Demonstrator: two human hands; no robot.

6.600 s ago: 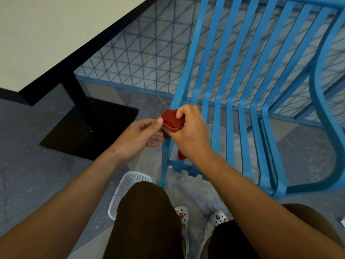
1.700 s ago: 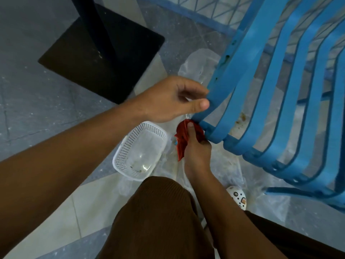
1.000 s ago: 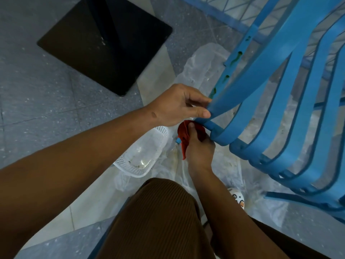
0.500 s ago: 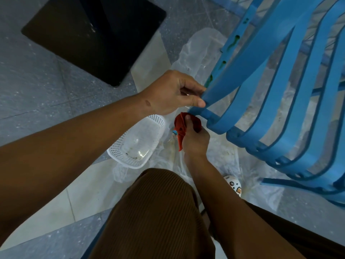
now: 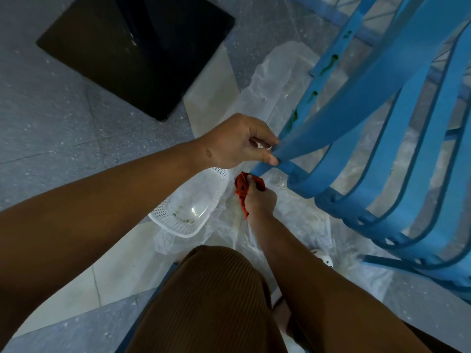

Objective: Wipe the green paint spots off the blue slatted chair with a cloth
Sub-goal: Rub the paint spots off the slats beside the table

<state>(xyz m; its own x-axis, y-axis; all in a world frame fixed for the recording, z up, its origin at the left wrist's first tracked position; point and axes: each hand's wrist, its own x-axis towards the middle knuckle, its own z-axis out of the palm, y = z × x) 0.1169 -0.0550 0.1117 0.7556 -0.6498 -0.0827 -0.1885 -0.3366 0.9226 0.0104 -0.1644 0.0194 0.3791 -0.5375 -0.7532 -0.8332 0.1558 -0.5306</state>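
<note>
We see a black bench base (image 5: 137,49) at far left, then a white basket (image 5: 188,212) on the floor. Our left hand (image 5: 237,141) has its grip clamped on a slat end of the blue chair (image 5: 382,110). Just below, our right hand (image 5: 260,200) holds its grip tight round the red cloth (image 5: 242,187) under that edge. Green paint spots (image 5: 328,63) mark the chair's leg.

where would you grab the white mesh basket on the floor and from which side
Probably by the rim of the white mesh basket at its near end, coming from above and the left. It lies tilted on the plastic sheet, its open side up and the near rim exposed. The far end sits under the left hand, close to the red cloth.
</note>
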